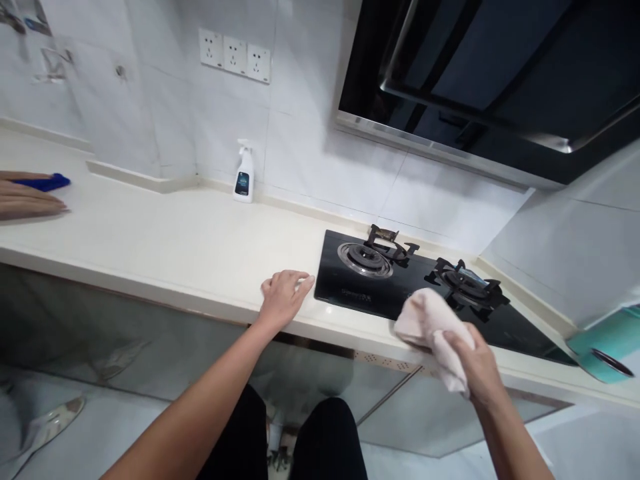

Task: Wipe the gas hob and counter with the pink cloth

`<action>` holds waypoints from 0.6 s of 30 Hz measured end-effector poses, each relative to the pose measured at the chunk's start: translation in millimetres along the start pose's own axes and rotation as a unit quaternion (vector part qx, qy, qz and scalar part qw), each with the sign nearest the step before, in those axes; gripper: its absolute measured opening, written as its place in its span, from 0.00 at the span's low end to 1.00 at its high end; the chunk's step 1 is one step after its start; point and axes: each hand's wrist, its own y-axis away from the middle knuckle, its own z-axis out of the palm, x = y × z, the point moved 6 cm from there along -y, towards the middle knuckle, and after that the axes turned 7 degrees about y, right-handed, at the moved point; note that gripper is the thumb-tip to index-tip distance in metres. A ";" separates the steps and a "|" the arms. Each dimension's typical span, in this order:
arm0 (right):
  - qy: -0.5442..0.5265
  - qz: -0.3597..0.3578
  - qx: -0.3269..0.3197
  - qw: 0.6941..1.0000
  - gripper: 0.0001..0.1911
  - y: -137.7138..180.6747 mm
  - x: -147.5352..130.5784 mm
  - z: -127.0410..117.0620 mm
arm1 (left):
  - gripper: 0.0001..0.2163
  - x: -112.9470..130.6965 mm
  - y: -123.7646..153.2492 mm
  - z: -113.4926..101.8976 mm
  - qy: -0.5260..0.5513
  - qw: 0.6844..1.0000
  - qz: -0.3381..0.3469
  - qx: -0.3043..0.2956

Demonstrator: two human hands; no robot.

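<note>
My right hand is closed around a pale pink cloth, which hangs over the front edge of the black glass gas hob. The hob has two burners with dark pan supports, a left burner and a right burner. My left hand rests on the cream countertop just left of the hob, fingers stretched out and holding nothing.
A white spray bottle stands at the tiled back wall. Another person's hand lies on the counter at far left with a blue cloth. A black range hood hangs above the hob. A teal object sits at far right.
</note>
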 end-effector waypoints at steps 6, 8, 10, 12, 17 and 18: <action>0.078 -0.076 0.070 0.992 0.35 -41.1 -16.7 13.3 | 0.19 0.3 2.6 3.8 -0.022 1.000 0.019 -0.001; 0.156 -0.122 -0.012 0.980 0.36 -46.4 -20.1 48.4 | 0.19 -1.5 3.3 3.8 -0.020 1.000 0.017 0.001; 0.213 -0.151 -0.049 0.964 0.35 -45.9 -24.3 76.7 | 0.19 -0.8 3.9 4.2 -0.017 1.000 0.017 0.000; 0.235 -0.175 -0.057 0.954 0.34 -42.2 -37.4 99.0 | 0.20 3.0 4.4 5.2 -0.017 1.000 0.023 -0.004; 0.198 -0.269 -0.118 0.935 0.23 -10.9 -111.2 172.5 | 0.20 7.3 5.2 4.3 -0.027 0.999 0.026 0.017; 0.185 -0.296 -0.135 0.927 0.20 1.6 -128.7 189.3 | 0.19 4.9 4.8 2.4 -0.027 0.999 0.025 0.029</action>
